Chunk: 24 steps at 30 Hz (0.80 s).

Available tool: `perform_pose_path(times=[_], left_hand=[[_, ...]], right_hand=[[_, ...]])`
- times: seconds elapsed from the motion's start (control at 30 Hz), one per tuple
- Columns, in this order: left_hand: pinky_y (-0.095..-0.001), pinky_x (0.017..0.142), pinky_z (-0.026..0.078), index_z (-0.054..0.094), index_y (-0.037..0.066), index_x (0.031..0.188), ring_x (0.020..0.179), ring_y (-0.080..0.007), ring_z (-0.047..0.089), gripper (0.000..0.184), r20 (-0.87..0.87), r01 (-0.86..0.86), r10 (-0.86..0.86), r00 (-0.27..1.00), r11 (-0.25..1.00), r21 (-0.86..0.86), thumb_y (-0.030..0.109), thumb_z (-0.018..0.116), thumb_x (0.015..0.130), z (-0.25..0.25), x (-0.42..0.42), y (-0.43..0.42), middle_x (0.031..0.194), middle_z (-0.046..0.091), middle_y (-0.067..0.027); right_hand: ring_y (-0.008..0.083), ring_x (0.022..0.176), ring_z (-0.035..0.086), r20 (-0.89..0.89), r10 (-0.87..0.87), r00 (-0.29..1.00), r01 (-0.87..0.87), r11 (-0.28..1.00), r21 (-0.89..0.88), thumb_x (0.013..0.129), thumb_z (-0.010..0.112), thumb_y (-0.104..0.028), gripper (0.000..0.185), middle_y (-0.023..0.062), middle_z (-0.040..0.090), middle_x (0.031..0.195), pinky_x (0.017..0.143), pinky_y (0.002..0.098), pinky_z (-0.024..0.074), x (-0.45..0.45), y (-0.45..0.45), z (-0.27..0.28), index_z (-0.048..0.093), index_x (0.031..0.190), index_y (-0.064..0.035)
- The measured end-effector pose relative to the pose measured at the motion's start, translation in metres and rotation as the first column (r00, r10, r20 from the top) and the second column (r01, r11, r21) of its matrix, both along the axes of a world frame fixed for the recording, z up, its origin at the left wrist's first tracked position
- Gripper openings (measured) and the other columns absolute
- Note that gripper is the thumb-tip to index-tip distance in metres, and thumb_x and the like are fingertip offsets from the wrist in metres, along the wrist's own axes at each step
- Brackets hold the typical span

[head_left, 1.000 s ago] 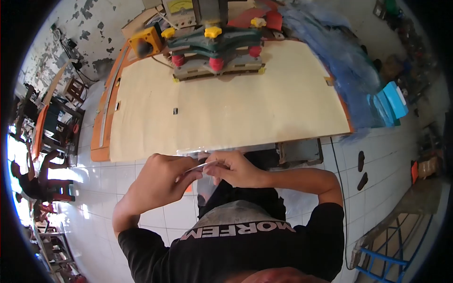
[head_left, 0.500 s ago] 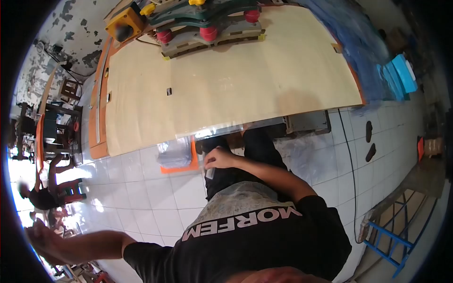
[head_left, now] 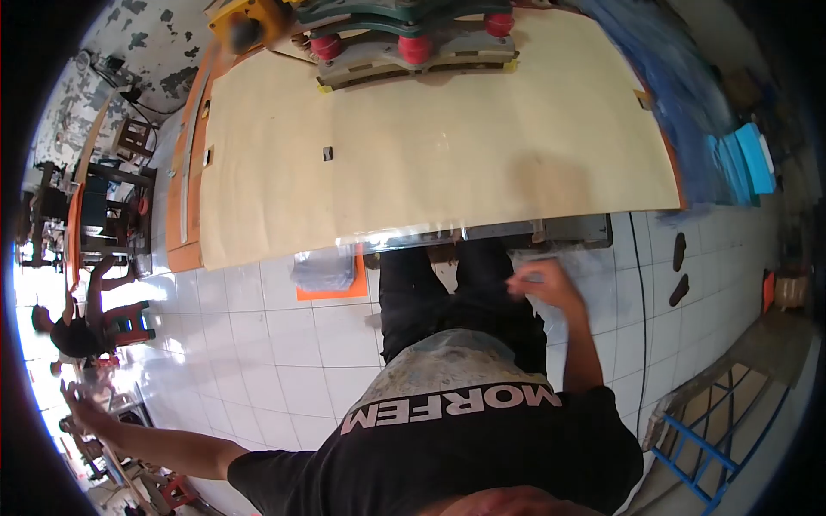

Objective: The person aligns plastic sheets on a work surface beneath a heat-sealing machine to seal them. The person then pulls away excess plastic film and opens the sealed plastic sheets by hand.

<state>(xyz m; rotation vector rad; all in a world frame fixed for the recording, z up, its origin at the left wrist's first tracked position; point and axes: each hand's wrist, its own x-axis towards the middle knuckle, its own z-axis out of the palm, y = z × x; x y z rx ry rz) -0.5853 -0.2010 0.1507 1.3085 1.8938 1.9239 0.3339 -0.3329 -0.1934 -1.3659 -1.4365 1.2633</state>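
My left hand [head_left: 84,411] is stretched far out to the left, its fingers apart and nothing visible in them. It is nearest the cluttered items at the left edge of the view. My right hand [head_left: 548,284] hangs in the air above my right thigh, fingers loosely bent and slightly blurred, with nothing seen in them. Before me stands a table with a cream-coloured top [head_left: 430,146]. Clear plastic film [head_left: 400,238] lies along its near edge. Left of my legs, a stack of clear plastic sheets [head_left: 323,270] rests on an orange surface [head_left: 331,294].
A green-and-grey machine part with red knobs [head_left: 415,49] sits at the table's far side, beside a yellow box [head_left: 249,24]. Blue plastic [head_left: 671,95] hangs at the right. A blue metal frame [head_left: 714,447] stands lower right. Another person [head_left: 76,335] sits far left.
My right hand has moved right from over my left thigh, and the small pale piece by it is no longer seen in it. My left hand's fingers have spread. The view has shifted slightly.
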Motion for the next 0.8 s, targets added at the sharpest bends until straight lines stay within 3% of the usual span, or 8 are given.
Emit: perform_pose_path(times=[0.13, 0.17, 0.23, 0.27, 0.3, 0.43, 0.6, 0.8], left_hand=[[-0.0228, 0.067, 0.043, 0.056, 0.006, 0.116, 0.074, -0.0084, 0.051, 0.030, 0.180, 0.226, -0.206, 0.962, 0.969, -0.099, 0.030, 0.051, 0.099, -0.073, 0.055, 0.047, 0.086, 0.053, 0.0023], [-0.0213, 0.065, 0.043, 0.056, 0.006, 0.115, 0.072, -0.0069, 0.050, 0.029, 0.051, 0.270, -0.266, 0.963, 0.952, -0.146, 0.030, 0.054, 0.098, -0.096, 0.076, 0.064, 0.084, 0.053, 0.0027], [-0.0206, 0.064, 0.044, 0.056, 0.006, 0.114, 0.070, -0.0060, 0.050, 0.029, 0.162, 0.491, -0.464, 0.871, 0.838, -0.239, 0.029, 0.058, 0.097, -0.132, 0.098, 0.099, 0.081, 0.053, 0.0032], [-0.0214, 0.064, 0.046, 0.056, 0.006, 0.114, 0.070, -0.0066, 0.051, 0.030, 0.393, 0.662, -0.555, 0.733, 0.714, -0.227, 0.029, 0.060, 0.096, -0.144, 0.107, 0.117, 0.079, 0.054, 0.0033], [-0.0215, 0.065, 0.047, 0.056, 0.006, 0.113, 0.069, -0.0070, 0.052, 0.030, 0.382, 0.599, -0.491, 0.783, 0.761, -0.249, 0.030, 0.060, 0.095, -0.155, 0.138, 0.133, 0.079, 0.055, 0.0029], [-0.0221, 0.064, 0.049, 0.061, 0.010, 0.101, 0.065, -0.0071, 0.056, 0.024, 0.268, 0.454, -0.373, 0.888, 0.800, -0.393, 0.032, 0.061, 0.095, -0.154, 0.291, 0.157, 0.078, 0.058, 0.0026], [-0.0197, 0.056, 0.044, 0.066, 0.012, 0.095, 0.064, -0.0064, 0.058, 0.026, 0.248, 0.500, -0.440, 0.863, 0.679, -0.537, 0.037, 0.063, 0.092, -0.186, 0.310, 0.225, 0.080, 0.061, 0.0042], [-0.0204, 0.042, 0.031, 0.062, 0.011, 0.074, 0.048, -0.0035, 0.045, 0.035, -0.085, 0.307, -0.483, 0.872, 0.673, -0.673, 0.042, 0.062, 0.091, -0.210, 0.339, 0.276, 0.060, 0.053, 0.0048]], right_hand=[[0.0170, 0.071, 0.066, -0.210, -0.283, 0.936, 0.293, 0.956, 0.015, 0.080, 0.076, -0.013, 0.016, 0.0065, 0.065, 0.074, 0.072, 0.0311, 0.0556, 0.079, -0.050, 0.050, 0.064, 0.077, -0.0021], [0.0176, 0.065, 0.062, -0.295, -0.306, 0.905, 0.344, 0.935, 0.087, 0.082, 0.074, -0.014, 0.017, 0.0061, 0.061, 0.079, 0.068, 0.0308, 0.0546, 0.098, -0.053, 0.055, 0.062, 0.079, -0.0029], [0.0163, 0.064, 0.059, -0.373, -0.411, 0.832, 0.521, 0.809, 0.272, 0.085, 0.072, -0.016, 0.017, 0.0034, 0.057, 0.082, 0.064, 0.0292, 0.0521, 0.121, -0.048, 0.076, 0.060, 0.084, -0.0043], [0.0146, 0.065, 0.057, -0.391, -0.563, 0.728, 0.671, 0.702, 0.238, 0.087, 0.070, -0.018, 0.017, 0.0021, 0.056, 0.084, 0.063, 0.0272, 0.0504, 0.128, -0.039, 0.090, 0.060, 0.088, -0.0046], [0.0129, 0.065, 0.056, -0.404, -0.693, 0.596, 0.798, 0.568, 0.202, 0.089, 0.069, -0.020, 0.017, 0.0008, 0.055, 0.085, 0.062, 0.0252, 0.0487, 0.137, -0.027, 0.104, 0.060, 0.091, -0.0050], [0.0060, 0.064, 0.052, -0.332, -0.797, 0.505, 0.861, 0.494, 0.124, 0.090, 0.069, -0.021, 0.024, -0.0016, 0.058, 0.086, 0.058, 0.0191, 0.0431, 0.194, 0.033, 0.143, 0.063, 0.107, -0.0042], [0.0056, 0.057, 0.051, -0.059, -0.826, 0.561, 0.820, 0.544, 0.181, 0.088, 0.071, -0.017, 0.022, -0.0009, 0.062, 0.081, 0.051, 0.0199, 0.0410, 0.240, 0.108, 0.159, 0.067, 0.104, -0.0027], [0.0069, 0.048, 0.049, 0.239, -0.828, 0.508, 0.801, 0.556, 0.221, 0.086, 0.070, -0.013, 0.014, 0.0006, 0.062, 0.069, 0.041, 0.0215, 0.0370, 0.267, 0.166, 0.147, 0.070, 0.090, -0.0004]])
